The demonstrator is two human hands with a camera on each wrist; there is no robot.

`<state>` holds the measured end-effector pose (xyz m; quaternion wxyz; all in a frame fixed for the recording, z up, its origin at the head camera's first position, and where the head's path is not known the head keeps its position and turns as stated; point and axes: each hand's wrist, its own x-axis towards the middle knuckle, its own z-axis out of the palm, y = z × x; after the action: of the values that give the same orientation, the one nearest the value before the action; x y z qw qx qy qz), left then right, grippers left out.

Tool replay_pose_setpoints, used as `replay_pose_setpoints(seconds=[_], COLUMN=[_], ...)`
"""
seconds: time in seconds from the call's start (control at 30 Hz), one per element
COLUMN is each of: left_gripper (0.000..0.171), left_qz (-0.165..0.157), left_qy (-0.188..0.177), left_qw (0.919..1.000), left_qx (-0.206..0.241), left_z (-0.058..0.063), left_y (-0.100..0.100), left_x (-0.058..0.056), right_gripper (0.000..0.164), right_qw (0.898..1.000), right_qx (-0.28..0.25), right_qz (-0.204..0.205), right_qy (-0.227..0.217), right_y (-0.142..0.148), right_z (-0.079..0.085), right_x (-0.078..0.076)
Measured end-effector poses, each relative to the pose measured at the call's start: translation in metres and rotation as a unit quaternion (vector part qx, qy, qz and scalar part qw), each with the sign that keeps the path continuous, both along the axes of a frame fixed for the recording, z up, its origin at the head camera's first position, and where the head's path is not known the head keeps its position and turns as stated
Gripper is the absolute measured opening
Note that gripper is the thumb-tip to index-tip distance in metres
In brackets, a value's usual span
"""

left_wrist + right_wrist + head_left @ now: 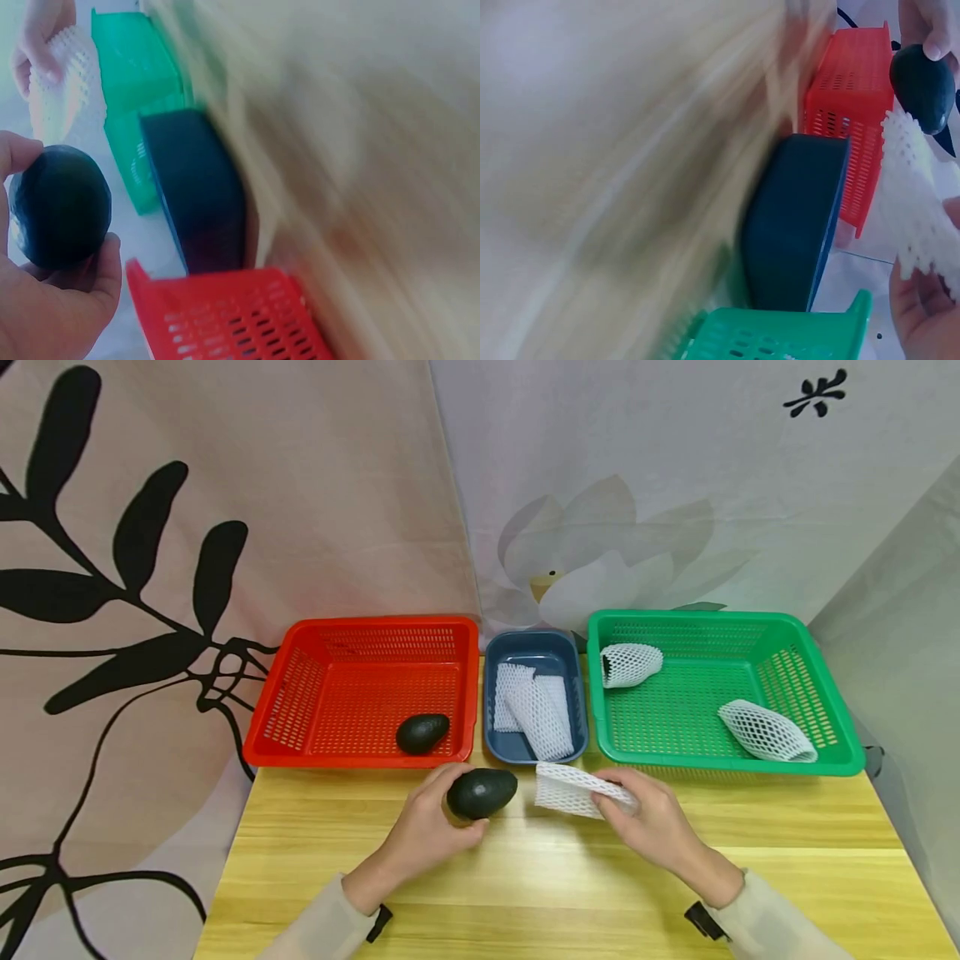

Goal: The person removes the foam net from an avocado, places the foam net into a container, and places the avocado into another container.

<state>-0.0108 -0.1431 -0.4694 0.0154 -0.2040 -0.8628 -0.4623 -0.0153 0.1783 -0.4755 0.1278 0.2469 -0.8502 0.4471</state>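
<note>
In the head view my left hand grips a dark green avocado between thumb and fingers, its narrow end pointing right. My right hand pinches a white foam net sleeve whose wide end faces the avocado, with a small gap between the two. Both are held in front of the blue bin. The left wrist view has the same avocado close up, the net sleeve beyond it. In the right wrist view the net sleeve hangs near the avocado's tip.
A red basket holds another avocado. The small blue bin contains several foam net sleeves. In the green basket lie two net-covered fruits, one at the left and one at the front right. All stand along the wooden table's back.
</note>
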Motion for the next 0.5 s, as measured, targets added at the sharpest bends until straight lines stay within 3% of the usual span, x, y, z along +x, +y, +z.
replay_pose_setpoints(seconds=[0.33,0.5], left_gripper=[0.066,0.067], left_qz=[0.024,0.056], left_qy=[0.034,0.043], left_qw=[0.9991,0.9975], left_qx=[0.01,-0.001], left_z=[0.014,0.02], left_y=[-0.019,-0.029], left_x=[-0.013,-0.019], right_gripper=[0.026,0.025], right_qw=[0.996,0.993], right_qx=[-0.022,-0.038], right_qz=[-0.027,-0.042], right_qy=[0.079,0.105], right_y=[-0.011,-0.022], right_z=[0.014,0.02], right_x=[-0.022,-0.036])
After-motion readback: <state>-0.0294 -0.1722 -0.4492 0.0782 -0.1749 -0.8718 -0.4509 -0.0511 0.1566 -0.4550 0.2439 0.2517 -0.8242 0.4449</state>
